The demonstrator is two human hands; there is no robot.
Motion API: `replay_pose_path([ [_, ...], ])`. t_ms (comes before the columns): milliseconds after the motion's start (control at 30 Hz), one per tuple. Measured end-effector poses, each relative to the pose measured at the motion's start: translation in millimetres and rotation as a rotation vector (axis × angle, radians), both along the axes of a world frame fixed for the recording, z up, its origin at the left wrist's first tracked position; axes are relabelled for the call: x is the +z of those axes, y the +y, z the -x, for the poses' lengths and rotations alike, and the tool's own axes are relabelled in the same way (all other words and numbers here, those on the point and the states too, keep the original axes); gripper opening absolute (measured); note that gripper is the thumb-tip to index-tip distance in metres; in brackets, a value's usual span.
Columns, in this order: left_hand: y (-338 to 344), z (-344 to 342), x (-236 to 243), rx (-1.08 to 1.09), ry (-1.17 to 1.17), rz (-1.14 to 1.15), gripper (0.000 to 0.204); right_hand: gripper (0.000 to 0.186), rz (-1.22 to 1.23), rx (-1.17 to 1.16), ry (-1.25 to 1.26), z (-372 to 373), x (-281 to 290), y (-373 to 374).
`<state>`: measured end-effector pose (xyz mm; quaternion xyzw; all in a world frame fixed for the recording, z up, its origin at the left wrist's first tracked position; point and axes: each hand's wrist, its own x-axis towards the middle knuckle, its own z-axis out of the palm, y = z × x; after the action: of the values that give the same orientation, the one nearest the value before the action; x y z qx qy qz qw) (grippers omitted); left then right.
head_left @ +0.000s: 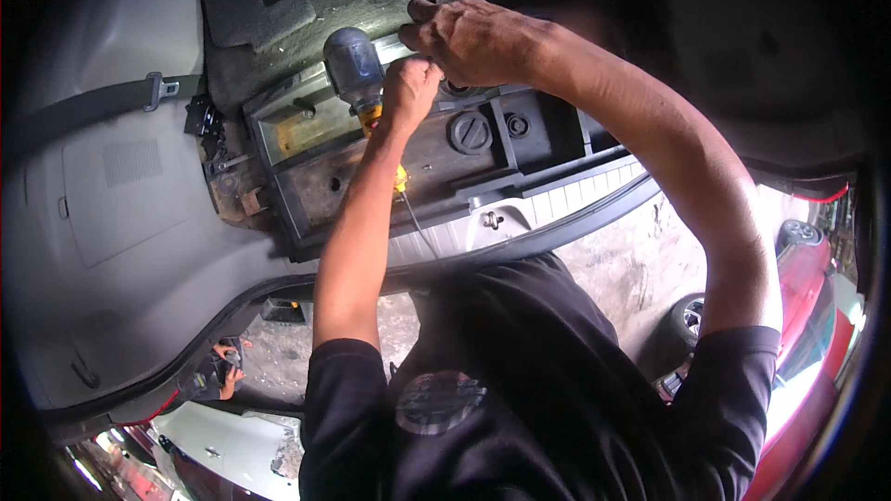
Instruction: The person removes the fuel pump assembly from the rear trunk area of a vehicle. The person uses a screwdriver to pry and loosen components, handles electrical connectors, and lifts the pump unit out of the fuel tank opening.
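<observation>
A: Item 1, screwdriver (356, 70)?
B: Blue/yellow handle, stood just left of black round cap (471, 133) on tray (306, 176); left hand (408, 93) clenched beside it, grip unclear.
A: Right hand (473, 37)?
B: Above cap, fingers curled down pinching sth small, prob. to steady it.

Both hands are up in the middle of the view, over the storage tray (306, 153) in the car's cargo floor. The left hand (408, 93) sits just below and left of the right hand (473, 37), the two touching. The work light (355, 70) is right beside the left hand, on its left. A round cap (471, 133) is in the tray, below the right hand. The seat belt (102, 104) runs along the side panel, far left. A car wheel (691, 315) is off to the lower right, outside.
</observation>
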<state>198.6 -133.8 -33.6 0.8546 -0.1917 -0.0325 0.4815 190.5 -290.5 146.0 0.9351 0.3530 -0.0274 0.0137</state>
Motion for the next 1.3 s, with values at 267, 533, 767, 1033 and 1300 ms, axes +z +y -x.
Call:
replay_pose_path([
  [267, -3.3, -10.3, 8.6, -0.132, -0.034, -0.226, 0.043, 0.013, -0.022, -0.016, -0.18, -2.5, -26.1, -8.3],
  [533, 0.0, -17.6, 4.6, -0.224, -0.064, -0.29, 0.041, 0.025, -0.009, -0.011, -0.103, 1.9, -20.6, -8.5],
  [767, -6.4, -14.1, 13.7, -0.167, 0.017, -0.272, 0.039, 0.025, 0.081, -0.098, -0.156, 2.2, -11.1, -1.8],
  [1033, -7.8, -18.4, -16.5, -0.224, 0.064, -0.153, 0.036, 0.023, 0.324, -0.212, 0.152, -1.2, 8.7, 4.2],
  [1300, -12.0, 7.2, 3.7, 0.036, 0.063, -0.027, 0.029, 0.041, 0.015, 0.095, -0.375, -0.7, -28.8, -22.9],
])
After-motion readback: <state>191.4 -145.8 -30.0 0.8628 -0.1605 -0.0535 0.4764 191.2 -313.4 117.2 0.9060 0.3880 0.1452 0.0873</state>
